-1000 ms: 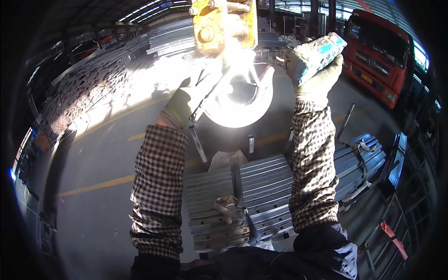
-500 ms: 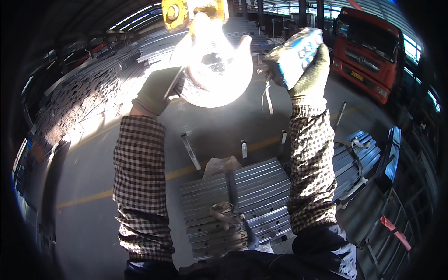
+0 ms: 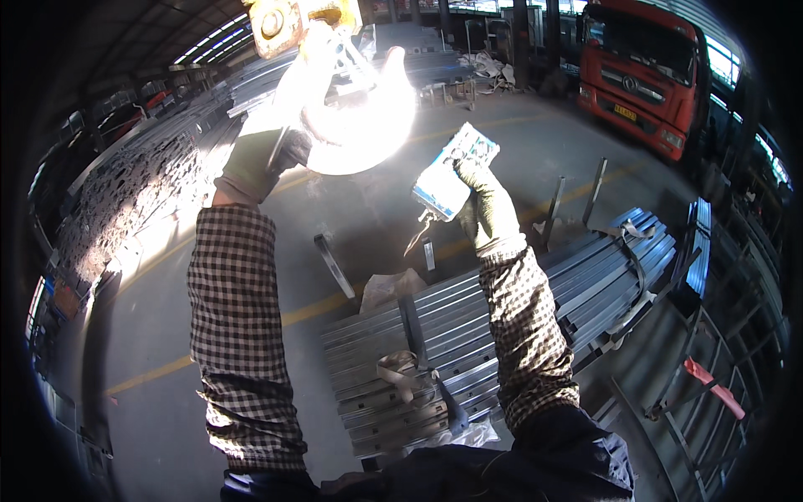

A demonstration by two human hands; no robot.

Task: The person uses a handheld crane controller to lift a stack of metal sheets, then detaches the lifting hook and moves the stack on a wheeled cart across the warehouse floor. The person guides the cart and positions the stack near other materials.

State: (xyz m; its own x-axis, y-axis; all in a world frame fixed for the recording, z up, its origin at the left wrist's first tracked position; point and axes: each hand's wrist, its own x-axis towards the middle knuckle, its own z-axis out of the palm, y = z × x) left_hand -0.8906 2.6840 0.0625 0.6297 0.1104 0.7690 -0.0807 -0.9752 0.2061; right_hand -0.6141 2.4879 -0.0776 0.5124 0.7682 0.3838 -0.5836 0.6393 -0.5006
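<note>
A large crane hook [image 3: 368, 125], washed out by bright sunlight, hangs from a yellow hook block [image 3: 274, 25] at the upper left of the middle. My gloved left hand [image 3: 253, 161] is closed on the hook's left side; glare hides part of the fingers. To the right of the hook, my gloved right hand [image 3: 487, 199] grips a blue and white handheld remote control [image 3: 456, 171] with a strap dangling from its lower end. Below both hands lies a stack of metal channels [image 3: 452, 322], with a beige lifting sling [image 3: 398, 370] on top.
A red truck [image 3: 640, 75] is parked at the far right. Several upright metal posts [image 3: 335, 266] stand around the stack. More long metal profiles [image 3: 268, 84] are piled at the back left. A metal frame [image 3: 682, 435] with a red wrapped piece [image 3: 713, 387] is at the lower right.
My right hand has come down and to the left with the remote control. The hook and my left hand appear slightly further left and higher in view.
</note>
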